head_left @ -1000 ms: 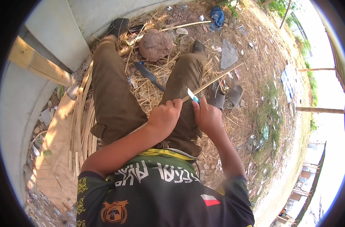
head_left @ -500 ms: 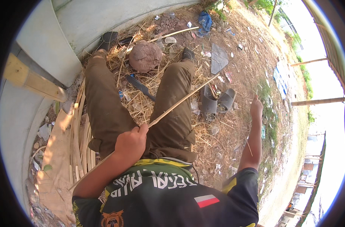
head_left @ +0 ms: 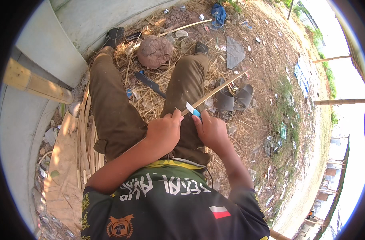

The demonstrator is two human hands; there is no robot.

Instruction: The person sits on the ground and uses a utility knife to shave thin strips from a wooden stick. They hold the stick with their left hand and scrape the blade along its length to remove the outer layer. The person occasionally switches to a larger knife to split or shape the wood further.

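My left hand (head_left: 164,130) is closed around a long thin bamboo strip (head_left: 226,89), which slants up to the right above my right thigh. In my closed right hand (head_left: 213,131) is a small knife with a light-blue handle (head_left: 196,113). Its bright blade lies against the strip, just beyond my left fingertips. Most of the handle is hidden in my grip. Between my legs, a long dark blade (head_left: 149,83) rests on straw, its far end bluish. A rough brown stone (head_left: 155,52) sits between my feet.
Several split bamboo strips (head_left: 83,140) lie by my left thigh, next to a flat tan board (head_left: 60,168). A thick bamboo pole (head_left: 38,86) juts in from the left by the pale wall (head_left: 102,22). Grey slippers (head_left: 225,100) and a grey sheet (head_left: 234,53) lie to the right.
My right hand has come in from far out on the right, and its knife now touches the strip. My left hand has shifted right and a little up with the strip.
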